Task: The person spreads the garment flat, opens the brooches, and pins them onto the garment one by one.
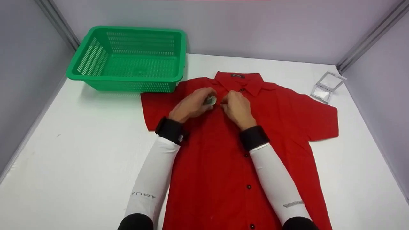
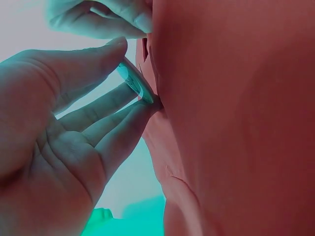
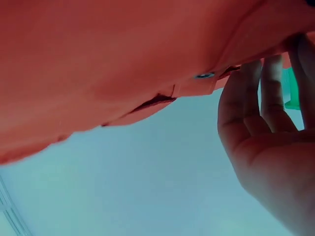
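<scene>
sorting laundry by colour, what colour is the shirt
Red, with dark buttons; the shirt shows best in the head view.

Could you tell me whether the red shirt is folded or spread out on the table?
Spread out. The shirt lies flat, front up, both short sleeves extended sideways, collar toward the basket.
</scene>
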